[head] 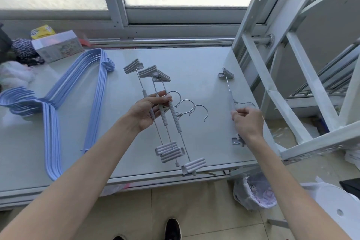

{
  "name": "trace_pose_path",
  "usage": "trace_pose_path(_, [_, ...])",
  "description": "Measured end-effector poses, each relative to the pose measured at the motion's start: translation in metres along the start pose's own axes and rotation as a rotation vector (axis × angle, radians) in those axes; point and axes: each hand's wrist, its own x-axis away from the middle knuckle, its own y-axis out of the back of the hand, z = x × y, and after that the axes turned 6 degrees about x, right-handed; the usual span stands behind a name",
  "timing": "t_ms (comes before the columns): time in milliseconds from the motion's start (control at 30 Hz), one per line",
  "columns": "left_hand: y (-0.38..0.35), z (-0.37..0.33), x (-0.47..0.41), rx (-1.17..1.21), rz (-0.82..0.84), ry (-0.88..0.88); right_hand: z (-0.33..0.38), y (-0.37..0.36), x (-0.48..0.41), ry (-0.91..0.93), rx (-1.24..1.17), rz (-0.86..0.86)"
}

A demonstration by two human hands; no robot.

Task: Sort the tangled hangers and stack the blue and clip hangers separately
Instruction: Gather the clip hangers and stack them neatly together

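A stack of several blue hangers (52,101) lies flat on the left of the white table (194,68). Three grey clip hangers (165,121) lie side by side at the table's middle, hooks pointing right, their near clips at the front edge. My left hand (148,111) grips their bars near the hooks. A fourth grey clip hanger (229,91) lies apart near the table's right edge. My right hand (247,122) is closed on its bar beside the hook and hides part of it.
A small box (58,46), a yellow packet (41,32) and dark fabric (23,48) sit at the back left. A white metal ladder frame (282,84) stands right of the table. A bin with a bag (255,191) is on the floor below. A window runs behind.
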Motion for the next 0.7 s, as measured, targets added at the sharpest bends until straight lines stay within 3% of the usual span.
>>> trace_pose_path(267, [-0.004,-0.003,-0.007,0.028,-0.044,0.018,0.025,0.010,0.065,0.179,-0.183,0.131])
trace_pose_path(433, [-0.007,-0.004,-0.010,0.084,-0.033,0.018,0.033,0.008,0.094,0.120,-0.220,0.350])
trace_pose_path(700, [-0.004,-0.003,-0.010,0.095,-0.019,-0.006,0.031,0.000,0.108,0.028,-0.213,0.429])
